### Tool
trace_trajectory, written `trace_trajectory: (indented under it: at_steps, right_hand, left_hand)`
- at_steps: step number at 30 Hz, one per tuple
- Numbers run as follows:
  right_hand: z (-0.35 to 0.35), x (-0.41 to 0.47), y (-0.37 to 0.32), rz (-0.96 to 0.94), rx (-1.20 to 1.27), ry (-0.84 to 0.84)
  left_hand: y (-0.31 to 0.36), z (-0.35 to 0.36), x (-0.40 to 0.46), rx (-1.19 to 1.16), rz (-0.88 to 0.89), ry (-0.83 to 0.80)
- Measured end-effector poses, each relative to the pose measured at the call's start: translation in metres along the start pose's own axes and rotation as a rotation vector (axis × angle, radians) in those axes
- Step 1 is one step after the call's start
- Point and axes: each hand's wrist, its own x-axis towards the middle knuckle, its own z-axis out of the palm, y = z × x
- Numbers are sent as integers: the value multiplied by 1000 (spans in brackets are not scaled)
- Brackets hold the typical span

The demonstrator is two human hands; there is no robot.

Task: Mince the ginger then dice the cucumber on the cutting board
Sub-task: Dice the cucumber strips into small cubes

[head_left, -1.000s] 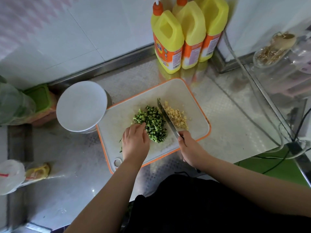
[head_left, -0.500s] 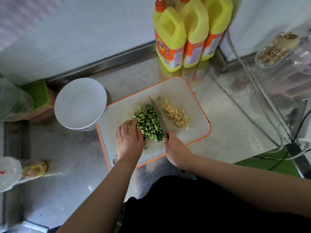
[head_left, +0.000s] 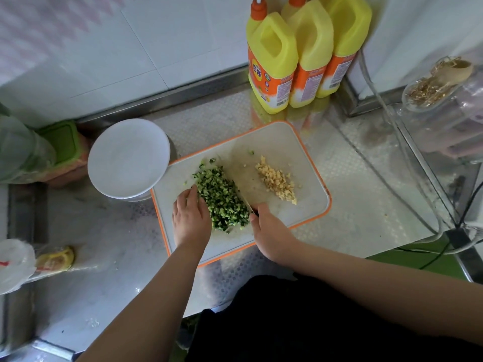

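On the cutting board (head_left: 300, 142), just left of centre, my diced cucumber (head_left: 222, 202) sits penned between knife and palm.

My right hand (head_left: 271, 233) is curled around the handle of the knife (head_left: 235, 176), whose blade lies along the pile's right side, and my left hand (head_left: 190, 220) rests flat with straight fingers against its left side. I judge the two are herding the dice into one heap. Right of the blade, apart from the green, the minced ginger (head_left: 278, 182) waits in its own heap, so nothing mixes. A few stray bits lie at the board's far side. Off the board's left corner, touching it, is a white plate (head_left: 128, 158); behind the board, three yellow bottles (head_left: 271, 61) stand against the wall, clear of my knife.
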Motion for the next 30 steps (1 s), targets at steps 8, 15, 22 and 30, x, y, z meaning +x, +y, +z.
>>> trace_trajectory:
  at_steps: [8, 15, 22, 30]
  right_hand:
    - [-16, 0, 8, 90, 154, 31]
    - [-20, 4, 8, 153, 416, -22]
    - [-26, 1, -22, 140, 595, -136]
    - [-31, 6, -47, 176, 553, -170]
  left_hand:
    - [14, 2, 8, -59, 103, 36]
    - [28, 1, 16, -17, 265, 71]
    - [18, 2, -4, 1, 204, 115]
    - [17, 0, -16, 2, 330, 208]
